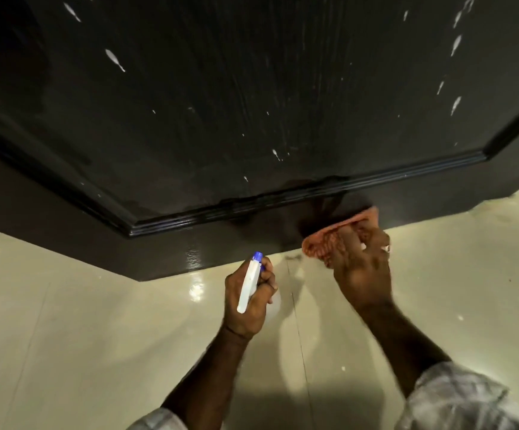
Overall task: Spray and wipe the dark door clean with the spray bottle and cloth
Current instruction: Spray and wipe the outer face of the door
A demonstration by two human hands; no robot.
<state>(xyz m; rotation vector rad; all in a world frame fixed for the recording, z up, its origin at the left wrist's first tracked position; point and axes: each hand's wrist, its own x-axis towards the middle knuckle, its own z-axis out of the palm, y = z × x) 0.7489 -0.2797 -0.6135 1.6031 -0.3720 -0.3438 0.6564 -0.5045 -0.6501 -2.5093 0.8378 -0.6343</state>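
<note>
The right hand (362,268) presses an orange cloth (332,243) against the bottom rail of the dark door (221,103), its fingers (342,243) curled into the bunched fabric so that the cloth spreads out just ahead of the fingertips and to their left, low on the door near the floor (97,321). A ring (387,248) shows on one finger of that hand. The left hand (247,299) hangs away from the door, its fingers closed around a white spray bottle (249,283); the bottle's blue nozzle sticks up above the fingers and points toward the door's lower edge, close to it but not touching. Above both sets of fingers the raised moulding (252,206) frames the door's panel, which carries white streaks and specks (114,58) and faint vertical smears. A wet patch darkens the wood just above the cloth. Pale sleeves (456,398) cover the forearms near the bottom edge of the view, over a glossy cream tiled floor.
</note>
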